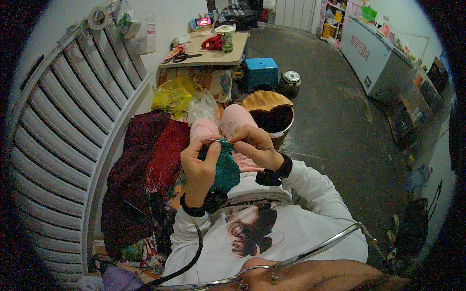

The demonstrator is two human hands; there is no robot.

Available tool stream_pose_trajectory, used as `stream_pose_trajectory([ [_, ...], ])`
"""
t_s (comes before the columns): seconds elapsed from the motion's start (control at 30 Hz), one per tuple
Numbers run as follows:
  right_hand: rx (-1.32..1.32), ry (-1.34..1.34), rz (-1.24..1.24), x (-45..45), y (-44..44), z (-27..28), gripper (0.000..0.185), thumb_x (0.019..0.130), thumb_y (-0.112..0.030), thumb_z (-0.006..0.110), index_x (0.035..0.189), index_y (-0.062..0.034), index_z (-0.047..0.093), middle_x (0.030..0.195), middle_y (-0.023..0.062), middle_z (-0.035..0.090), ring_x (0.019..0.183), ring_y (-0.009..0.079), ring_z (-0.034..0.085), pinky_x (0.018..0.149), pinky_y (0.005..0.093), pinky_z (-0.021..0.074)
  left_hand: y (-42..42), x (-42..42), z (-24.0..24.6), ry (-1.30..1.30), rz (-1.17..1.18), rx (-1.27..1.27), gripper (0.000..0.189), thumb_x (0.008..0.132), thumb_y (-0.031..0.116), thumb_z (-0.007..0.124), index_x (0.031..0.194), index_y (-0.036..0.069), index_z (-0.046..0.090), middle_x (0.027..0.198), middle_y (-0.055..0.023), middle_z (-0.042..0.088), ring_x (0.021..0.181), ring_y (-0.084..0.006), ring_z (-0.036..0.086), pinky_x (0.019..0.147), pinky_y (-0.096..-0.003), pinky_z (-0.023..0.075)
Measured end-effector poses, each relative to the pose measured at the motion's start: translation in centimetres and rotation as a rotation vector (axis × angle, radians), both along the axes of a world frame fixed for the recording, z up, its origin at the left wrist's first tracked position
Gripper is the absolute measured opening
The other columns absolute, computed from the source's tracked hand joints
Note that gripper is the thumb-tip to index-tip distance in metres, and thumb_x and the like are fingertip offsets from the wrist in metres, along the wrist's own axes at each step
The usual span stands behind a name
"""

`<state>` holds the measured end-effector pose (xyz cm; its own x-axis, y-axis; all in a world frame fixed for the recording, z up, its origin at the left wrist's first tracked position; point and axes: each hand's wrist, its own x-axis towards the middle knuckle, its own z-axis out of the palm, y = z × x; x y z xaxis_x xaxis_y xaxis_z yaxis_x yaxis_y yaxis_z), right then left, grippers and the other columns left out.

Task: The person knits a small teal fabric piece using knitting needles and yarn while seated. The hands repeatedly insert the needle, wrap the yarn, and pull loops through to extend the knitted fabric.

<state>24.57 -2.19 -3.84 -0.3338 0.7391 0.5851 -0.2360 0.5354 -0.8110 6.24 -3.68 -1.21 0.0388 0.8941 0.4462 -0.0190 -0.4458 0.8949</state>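
Observation:
Over my lap, both hands meet at a piece of dark green knitting (226, 171) that hangs down from thin needles. My left hand (201, 160) pinches the knitting near its top edge, where one needle tip points left past the fingers. My right hand (255, 143) grips a thin knitting needle (304, 153), whose long end sticks out to the right. The fingertips of both hands are close together at the stitches. Exactly how the needles cross is too small to tell. Black bands with dark units sit on both wrists.
Dark red cloth (165, 156) lies at my left, beside a white slatted railing (72, 120). Ahead are yellow and clear plastic bags (174, 96) and a table (225, 54) with scissors (185, 57). A round bin (276, 131), blue stool (261, 72) and chest freezer (378, 54) stand rightward.

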Motion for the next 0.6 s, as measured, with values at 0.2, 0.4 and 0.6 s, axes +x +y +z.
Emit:
stream_pose_trajectory([
  [0.2,0.482,-0.291,-0.37,-0.9,0.0,1.1,0.037,0.087,-0.001,0.064,0.123,-0.0002,0.057,0.09,0.0099,0.064,0.077,0.02,0.063,0.067,0.0318,0.0498,-0.1,0.4,0.2,0.081,0.096,0.052,0.01,0.087,0.006,0.065,0.092,-0.002,0.069,0.083,-0.007,0.07,0.075,-0.0119,0.063,0.069,-0.0255,0.0487],
  [0.4,0.82,-0.387,-0.631,-1.4,1.7,1.5,0.037,0.083,0.001,0.066,0.12,0.0006,0.06,0.086,0.0135,0.065,0.07,0.0275,0.066,0.06,0.0328,0.0519,0.2,0.9,0.3,0.216,0.224,0.288,0.012,0.087,0.006,0.065,0.095,-0.001,0.07,0.087,-0.0117,0.071,0.078,-0.0179,0.067,0.072,-0.0293,0.0511],
  [0.6,0.669,-0.389,-0.572,-0.5,0.7,0.6,0.043,0.086,-0.004,0.063,0.129,-0.0046,0.055,0.085,0.0111,0.063,0.072,0.0308,0.062,0.062,0.0403,0.0498,0.4,0.4,-0.1,0.074,0.162,0.169,0.016,0.088,0.006,0.063,0.1,-0.002,0.07,0.089,-0.0118,0.072,0.079,-0.0184,0.067,0.073,-0.0294,0.0517],
])
